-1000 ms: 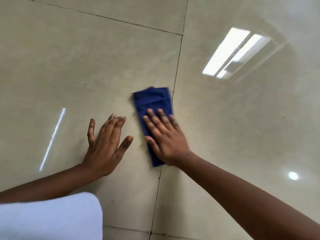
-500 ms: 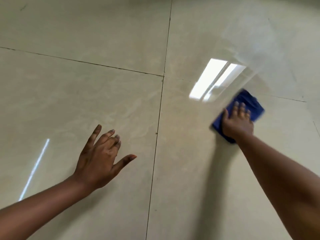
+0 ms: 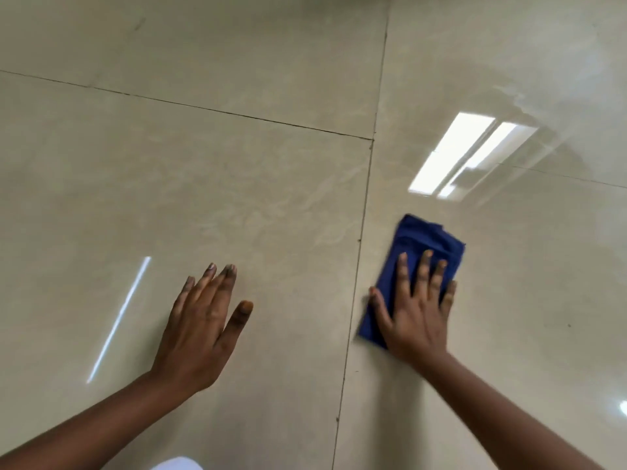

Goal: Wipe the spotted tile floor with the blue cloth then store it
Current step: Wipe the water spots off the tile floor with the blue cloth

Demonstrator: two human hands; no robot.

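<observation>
Right hand point(image 3: 412, 310) presses flat, fingers spread, on the folded blue cloth point(image 3: 428, 244); left hand point(image 3: 200, 329) rests spread flat on the tile floor point(image 3: 237, 198); no writing is readable.

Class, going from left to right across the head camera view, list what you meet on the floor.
Thin white streak of reflected light → bare left hand → dark grout line → right hand flat on folded blue cloth.

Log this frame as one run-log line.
phase: wiping | right hand: flat on blue cloth | left hand: spread on tile floor, empty | cloth: not stored
</observation>
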